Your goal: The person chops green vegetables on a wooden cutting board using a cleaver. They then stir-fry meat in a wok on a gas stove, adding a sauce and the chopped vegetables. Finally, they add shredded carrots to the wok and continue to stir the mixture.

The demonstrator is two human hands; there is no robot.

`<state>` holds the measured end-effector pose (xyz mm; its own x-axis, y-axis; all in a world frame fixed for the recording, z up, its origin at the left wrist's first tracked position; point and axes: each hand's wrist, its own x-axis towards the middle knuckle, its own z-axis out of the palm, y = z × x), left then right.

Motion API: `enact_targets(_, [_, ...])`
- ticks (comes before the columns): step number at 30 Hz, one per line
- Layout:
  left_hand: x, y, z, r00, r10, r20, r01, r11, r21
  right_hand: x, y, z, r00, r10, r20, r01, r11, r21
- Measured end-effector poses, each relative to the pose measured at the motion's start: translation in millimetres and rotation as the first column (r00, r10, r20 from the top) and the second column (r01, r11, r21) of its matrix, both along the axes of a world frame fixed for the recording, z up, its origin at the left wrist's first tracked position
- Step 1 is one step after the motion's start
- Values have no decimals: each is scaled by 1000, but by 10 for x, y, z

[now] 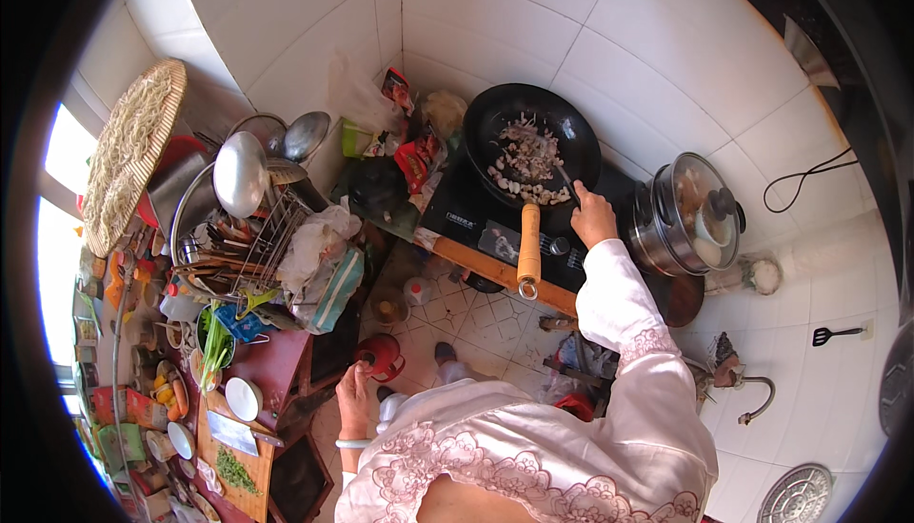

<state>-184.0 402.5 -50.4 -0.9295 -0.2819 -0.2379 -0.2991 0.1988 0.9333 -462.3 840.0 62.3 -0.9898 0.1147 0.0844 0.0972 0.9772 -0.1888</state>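
My right hand (595, 217) grips the thin dark handle of a cooking utensil (568, 183), whose far end reaches into the black wok (582, 141). Chopped meat pieces and shreds (528, 148) lie in the wok, with paler lumps along its near side. The wok's wooden handle (530, 241) points toward me and is not held. It sits on a black induction cooktop (457, 198). Low on the left, my left hand (352, 396) hangs with curled fingers beside a red kettle-like vessel (382, 353); whether they touch cannot be told.
Right of the wok stands a lidded steel steamer pot (660, 216). On the left table are a cleaver (232, 434), a cutting board (257, 484) with chopped greens, a white bowl (243, 399) and a utensil rack (268, 244). Noodles cover a woven tray (132, 152).
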Motion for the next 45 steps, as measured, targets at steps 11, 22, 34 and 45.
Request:
enact_targets(11, [53,-25,-45,1000,-7,-29,7,1000,7,361,118,85,993,-105,-51,89,964,-250])
enact_targets(22, [73,-26,-85,1000,7,-27,-5,998,58,669,-62,-49,1000,-13,8,14,927,-375])
enact_targets(34, [158,2,-108,999,24,-23,-24,1000,12,527,81,-40,980,-192,-47,177,958,-226])
enact_targets(45, [138,95,52,1000,-19,-18,18,999,-46,115,50,-255,996,-3,-91,-40,881,-471])
